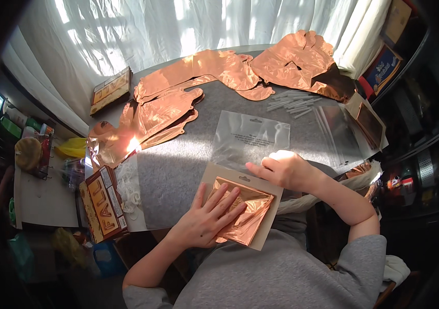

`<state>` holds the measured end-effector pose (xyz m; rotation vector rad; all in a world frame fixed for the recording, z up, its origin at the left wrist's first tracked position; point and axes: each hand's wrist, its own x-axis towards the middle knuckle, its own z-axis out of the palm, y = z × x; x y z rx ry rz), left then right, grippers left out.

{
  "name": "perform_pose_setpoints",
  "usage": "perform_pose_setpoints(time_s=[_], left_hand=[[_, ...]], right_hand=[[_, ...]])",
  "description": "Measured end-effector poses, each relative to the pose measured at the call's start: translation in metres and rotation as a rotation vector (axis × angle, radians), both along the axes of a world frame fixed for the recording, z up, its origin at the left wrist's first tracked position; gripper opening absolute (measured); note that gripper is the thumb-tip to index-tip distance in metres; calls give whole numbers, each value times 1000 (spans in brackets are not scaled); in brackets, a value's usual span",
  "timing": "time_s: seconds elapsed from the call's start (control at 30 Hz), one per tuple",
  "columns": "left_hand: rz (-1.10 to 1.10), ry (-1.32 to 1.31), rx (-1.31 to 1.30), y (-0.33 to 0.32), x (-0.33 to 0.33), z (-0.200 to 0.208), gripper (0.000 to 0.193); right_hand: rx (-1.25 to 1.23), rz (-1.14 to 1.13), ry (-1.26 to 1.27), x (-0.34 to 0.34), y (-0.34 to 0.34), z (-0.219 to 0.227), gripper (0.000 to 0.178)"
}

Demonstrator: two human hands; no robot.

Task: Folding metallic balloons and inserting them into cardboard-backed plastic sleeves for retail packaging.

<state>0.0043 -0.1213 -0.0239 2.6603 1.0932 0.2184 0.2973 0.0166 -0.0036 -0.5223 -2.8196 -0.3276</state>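
Observation:
My left hand [204,221] lies with fingers spread on a folded copper foil balloon [254,213], pressing it against a beige backing card [267,234] with a hang hole. The card is tilted at the table's near edge, against my grey shirt. Just beyond the card, a clear plastic bag [253,131] with printing and a hang hole lies flat. My right hand [286,170] is at the bag's near right edge, its fingers curled and closed there, one knuckle pointing left. The fingertips are partly hidden, but they appear to pinch the bag's edge.
Flat copper foil balloons [199,72] cover the table's far side. White straws [294,102] and more clear bags [332,134] lie at the right, beside packed cards [369,123]. White ribbon coils [128,188] and a printed balloon package [103,206] are at the left. A curtain [194,26] hangs behind.

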Motion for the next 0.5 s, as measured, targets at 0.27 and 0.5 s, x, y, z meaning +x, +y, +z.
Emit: perform_pose_setpoints(time_s=[0.27, 0.5], left_hand=[[-1, 32, 45, 1, 1, -3, 73], [10, 21, 14, 1, 3, -1, 72]], right_hand=[[-14, 80, -84, 9, -11, 6, 28], [-71, -10, 35, 16, -20, 8, 22]])
